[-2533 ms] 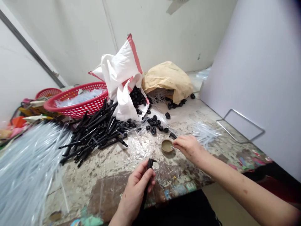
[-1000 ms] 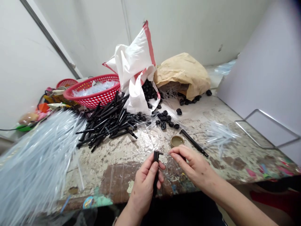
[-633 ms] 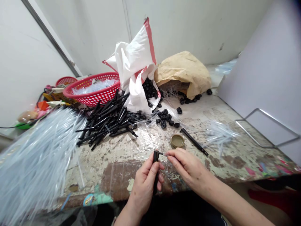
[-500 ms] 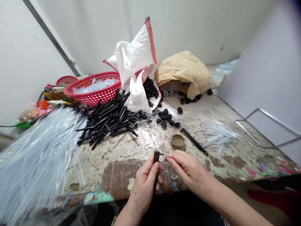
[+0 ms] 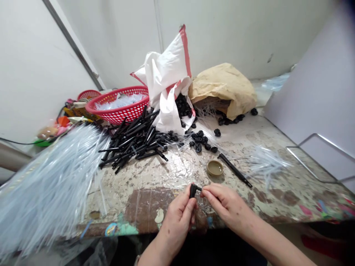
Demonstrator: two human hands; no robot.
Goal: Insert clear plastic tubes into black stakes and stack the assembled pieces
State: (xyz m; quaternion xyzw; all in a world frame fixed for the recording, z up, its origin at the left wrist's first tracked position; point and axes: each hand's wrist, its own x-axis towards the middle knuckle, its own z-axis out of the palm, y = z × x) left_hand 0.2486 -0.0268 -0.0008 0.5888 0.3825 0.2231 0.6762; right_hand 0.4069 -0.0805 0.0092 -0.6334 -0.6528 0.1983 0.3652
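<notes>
My left hand [image 5: 179, 216] is wrapped round a black plastic tube part [image 5: 192, 191], its upper end sticking out above the thumb. A thin side nozzle points right from that end. My right hand [image 5: 223, 201] is closed in a pinch at the nozzle's tip; whatever lies between those fingertips is hidden. Just beyond the hands is a small round dish [image 5: 215, 168] with clear liquid in it. A single long black plastic part [image 5: 235, 170] lies to the right of the dish.
Black parts [image 5: 133, 140] are heaped left of centre, beside long clear tubes [image 5: 61, 184]. Behind are a red basket [image 5: 118, 105], a white sack [image 5: 169, 74] and a brown paper bag [image 5: 224, 88]. Black caps [image 5: 199, 138] and short clear tubes [image 5: 267, 160] lie nearer. A wire frame [image 5: 307, 166] is at right.
My right fingertips have closed the small gap to the nozzle and now meet its tip. The whole view has shifted, so everything appears further right and a bit lower.
</notes>
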